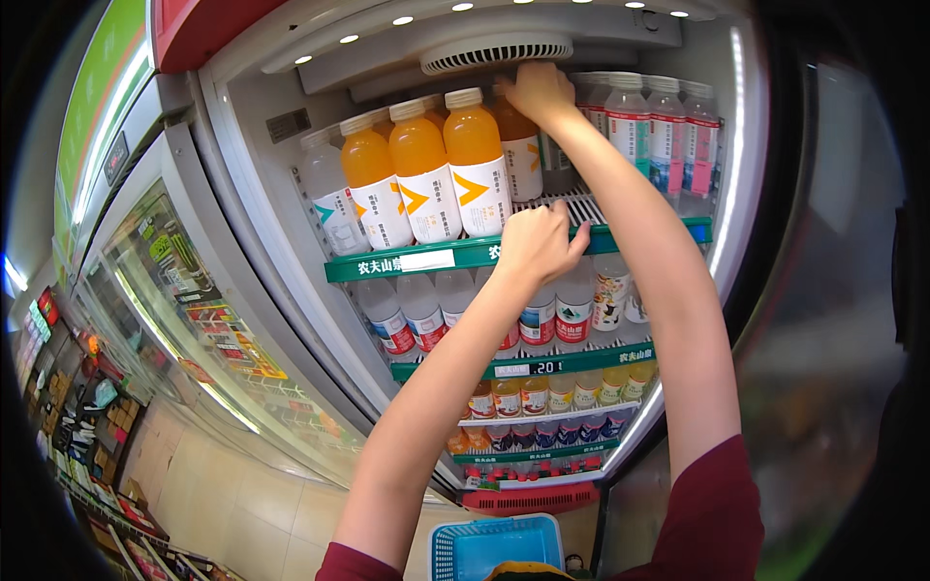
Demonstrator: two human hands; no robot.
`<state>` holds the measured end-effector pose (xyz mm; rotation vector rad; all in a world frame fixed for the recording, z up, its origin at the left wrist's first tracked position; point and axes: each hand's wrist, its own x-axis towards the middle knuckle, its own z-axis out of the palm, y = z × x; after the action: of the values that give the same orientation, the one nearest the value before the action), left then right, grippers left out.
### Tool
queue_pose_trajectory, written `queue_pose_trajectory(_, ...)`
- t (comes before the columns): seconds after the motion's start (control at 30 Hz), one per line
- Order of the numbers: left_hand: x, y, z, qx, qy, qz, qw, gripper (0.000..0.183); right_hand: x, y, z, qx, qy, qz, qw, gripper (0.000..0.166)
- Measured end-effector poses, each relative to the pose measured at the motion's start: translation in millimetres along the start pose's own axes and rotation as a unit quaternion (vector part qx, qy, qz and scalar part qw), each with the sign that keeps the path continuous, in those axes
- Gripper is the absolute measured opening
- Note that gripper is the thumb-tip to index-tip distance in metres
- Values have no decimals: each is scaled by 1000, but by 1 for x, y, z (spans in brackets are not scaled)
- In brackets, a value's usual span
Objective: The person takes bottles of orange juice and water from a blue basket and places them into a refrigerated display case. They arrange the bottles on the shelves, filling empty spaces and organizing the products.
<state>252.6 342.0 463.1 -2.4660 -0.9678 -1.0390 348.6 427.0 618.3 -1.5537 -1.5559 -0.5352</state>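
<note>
My right hand (541, 93) reaches into the top shelf of a drinks refrigerator and is closed over the top of an orange drink bottle (524, 163), set back from the front row. That bottle stands upright, its cap mostly covered by my fingers. Below, my left hand (536, 243) is bent at the green front strip (632, 236) of the same shelf; whether it grips the edge is hidden. Just left of it, a front orange drink bottle (479, 190) with a white label stands beside another orange bottle (425, 200). Bare wire rack (577, 205) shows right of my left hand.
Clear bottles with pink and green labels (665, 138) fill the top shelf's right side. Water bottles (538, 319) line the shelf below. A blue plastic basket (498, 541) sits on the floor. A glass-doored refrigerator (196, 290) is at left; the open door's dark edge is at right.
</note>
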Motion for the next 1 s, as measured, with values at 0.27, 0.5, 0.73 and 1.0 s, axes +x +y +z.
queue_pose_trajectory(0.27, 11, -5, 11, 23, -23, -48, 998, 66, 22, 15, 42, 12, 13, -98, 995, 55)
queue_pose_trajectory(0.5, 15, -5, 12, 35, -40, -63, 997, 72, 17, 5, 57, 68, 26, -55, 996, 45)
queue_pose_trajectory(0.73, 15, -7, 15, 37, -37, -57, 997, 70, 61, 19, 93, 163, -60, -94, 980, 33)
queue_pose_trajectory(1.0, 11, -8, 12, 24, -31, -29, 999, 73, 57, 14, 114, 403, -162, -87, 897, 34)
